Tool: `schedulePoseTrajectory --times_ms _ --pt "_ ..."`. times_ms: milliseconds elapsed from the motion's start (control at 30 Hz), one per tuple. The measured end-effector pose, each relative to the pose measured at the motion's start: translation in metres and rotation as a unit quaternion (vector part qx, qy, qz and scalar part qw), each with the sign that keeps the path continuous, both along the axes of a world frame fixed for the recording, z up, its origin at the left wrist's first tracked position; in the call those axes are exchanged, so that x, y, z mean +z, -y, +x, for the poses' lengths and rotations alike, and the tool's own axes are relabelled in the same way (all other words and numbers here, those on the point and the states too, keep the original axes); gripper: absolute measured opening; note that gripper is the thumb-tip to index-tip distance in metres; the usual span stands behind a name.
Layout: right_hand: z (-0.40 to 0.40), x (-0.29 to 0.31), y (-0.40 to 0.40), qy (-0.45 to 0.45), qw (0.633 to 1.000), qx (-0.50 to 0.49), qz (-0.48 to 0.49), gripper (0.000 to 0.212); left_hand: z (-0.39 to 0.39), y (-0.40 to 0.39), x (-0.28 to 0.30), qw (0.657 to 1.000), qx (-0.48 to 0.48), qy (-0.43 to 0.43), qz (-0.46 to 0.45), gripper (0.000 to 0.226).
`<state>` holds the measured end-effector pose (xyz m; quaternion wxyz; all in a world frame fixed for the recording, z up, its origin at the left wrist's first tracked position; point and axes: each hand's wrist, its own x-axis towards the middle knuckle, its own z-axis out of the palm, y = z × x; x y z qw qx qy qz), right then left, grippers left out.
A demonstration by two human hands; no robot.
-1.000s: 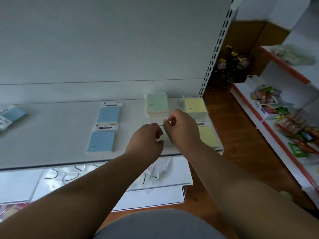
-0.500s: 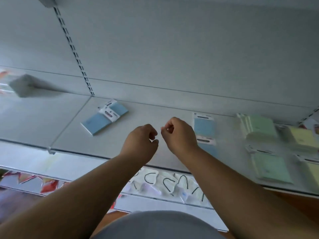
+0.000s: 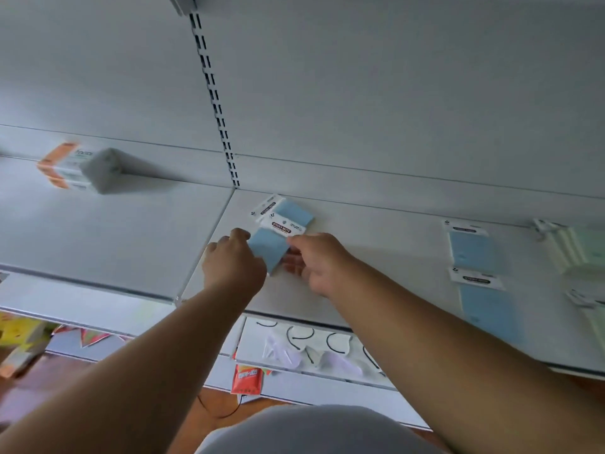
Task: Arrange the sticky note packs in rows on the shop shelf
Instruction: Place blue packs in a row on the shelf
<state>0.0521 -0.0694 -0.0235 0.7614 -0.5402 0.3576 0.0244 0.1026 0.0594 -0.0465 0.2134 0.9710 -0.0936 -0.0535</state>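
Two blue sticky note packs lie overlapped at an angle near the left end of the white shelf [image 3: 376, 283]. My left hand [image 3: 230, 263] and my right hand [image 3: 316, 260] both grip the front blue pack [image 3: 270, 249], one at each side. The rear blue pack [image 3: 293, 213] lies just behind it, partly under its white header card. Two more blue packs [image 3: 471, 250] [image 3: 487, 306] lie in a column to the right. Pale green packs [image 3: 586, 250] show blurred at the right edge.
A slotted upright [image 3: 214, 103] divides the white back panel. On the left shelf section sits a boxed product [image 3: 78, 168] with orange edges. Below the shelf lie packets with black loops [image 3: 307, 342] and a red packet [image 3: 247, 378].
The view swung left from the green and yellow packs. Both hands, held close together with nothing visible in them, reached forward to the angled blue packs and took hold of the front one.
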Motion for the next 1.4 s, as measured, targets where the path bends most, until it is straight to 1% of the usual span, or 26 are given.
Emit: schedulePoseTrajectory --times_ms 67,133,167,233,300,367,433,467,567,667,733,833,900,967,1067,1133,1167,1233,1333,1400 --pt "0.001 0.0 0.0 -0.023 0.999 -0.033 0.036 0.009 -0.007 0.006 0.002 0.999 0.014 -0.01 -0.04 0.045" --pt "-0.002 -0.003 0.002 -0.045 0.997 -0.049 0.042 0.008 -0.008 0.011 0.004 0.995 0.04 -0.038 -0.079 0.047" --pt "-0.004 -0.004 0.004 -0.051 0.997 -0.05 0.041 0.009 -0.005 0.014 0.003 0.993 0.055 -0.056 -0.086 0.048" --pt "-0.008 -0.003 0.01 -0.054 0.998 -0.039 0.019 0.011 -0.002 0.019 0.001 0.992 0.051 -0.091 -0.077 0.046" --pt "-0.014 -0.004 0.019 -0.052 0.996 -0.019 -0.063 0.015 -0.005 0.026 0.0 0.989 0.03 -0.113 -0.092 0.045" --pt "-0.025 -0.008 0.032 -0.045 0.984 -0.013 -0.171 0.019 -0.016 0.038 0.0 0.984 -0.004 -0.12 -0.13 0.038" --pt "-0.044 -0.008 0.051 -0.047 0.959 -0.025 -0.277 0.021 -0.032 0.056 0.0 0.977 -0.043 -0.116 -0.172 0.032" --pt "-0.056 -0.006 0.062 -0.047 0.946 -0.035 -0.318 0.02 -0.04 0.068 0.001 0.972 -0.063 -0.111 -0.195 0.034" --pt "-0.091 0.001 0.101 -0.055 0.913 -0.073 -0.398 0.019 -0.063 0.109 0.006 0.958 -0.133 -0.107 -0.23 0.043" --pt "-0.122 0.008 0.147 -0.092 0.88 -0.113 -0.451 0.022 -0.085 0.156 0.015 0.949 -0.196 -0.119 -0.216 0.045" --pt "-0.138 0.01 0.18 -0.121 0.856 -0.111 -0.491 0.025 -0.098 0.187 0.022 0.946 -0.218 -0.125 -0.206 0.047" --pt "-0.15 0.015 0.228 -0.169 0.829 -0.091 -0.526 0.025 -0.112 0.233 0.028 0.943 -0.223 -0.147 -0.199 0.046" --pt "-0.151 0.016 0.254 -0.191 0.816 -0.071 -0.542 0.023 -0.118 0.26 0.03 0.948 -0.21 -0.148 -0.186 0.047" --pt "-0.149 0.012 0.273 -0.208 0.81 -0.034 -0.548 0.024 -0.122 0.281 0.029 0.958 -0.201 -0.135 -0.153 0.045" --pt "-0.15 0.001 0.289 -0.226 0.798 0.001 -0.558 0.021 -0.126 0.3 0.022 0.968 -0.209 -0.117 -0.073 0.036" --pt "-0.152 -0.003 0.292 -0.242 0.781 0.012 -0.575 0.036 -0.129 0.302 0.018 0.972 -0.213 -0.093 -0.028 0.036" --pt "-0.153 -0.003 0.291 -0.243 0.77 0.017 -0.59 0.041 -0.13 0.301 0.016 0.974 -0.209 -0.08 -0.024 0.04" --pt "-0.154 -0.001 0.286 -0.214 0.754 0.025 -0.621 0.038 -0.13 0.292 0.012 0.979 -0.189 -0.058 -0.046 0.047" --pt "-0.147 0.003 0.266 -0.124 0.763 0.037 -0.633 0.024 -0.125 0.264 0.008 0.984 -0.13 -0.05 -0.113 0.041" --pt "-0.135 0.001 0.245 -0.07 0.771 0.073 -0.628 0.018 -0.117 0.243 0.006 0.986 -0.096 -0.051 -0.13 0.036"
